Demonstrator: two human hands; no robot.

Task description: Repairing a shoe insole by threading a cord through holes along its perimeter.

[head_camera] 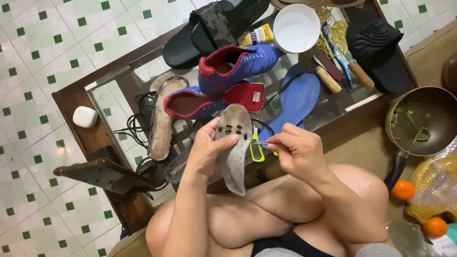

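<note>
My left hand (205, 148) grips a worn grey shoe insole (234, 152), held upright over my crossed legs, thumb pressed near its slotted holes. My right hand (296, 148) pinches a thin metal tool (263, 143) whose tip points at the insole's right edge. A small neon-green piece (257, 153) shows between the two hands. Just beyond, on the glass-topped table (109, 85), lie two blue and red football shoes (238, 64) (200, 103), a dirty sole (164, 119) and a blue insole (297, 97).
On the table's far side are black slides (214, 28), a white bowl (296, 27), a glue tube (255, 35), wooden-handled tools (328, 78) and a toothbrush (335, 52). A dark pan (421, 121), oranges (403, 189) and a plastic bag (435, 183) sit right. A white case (85, 116) lies left.
</note>
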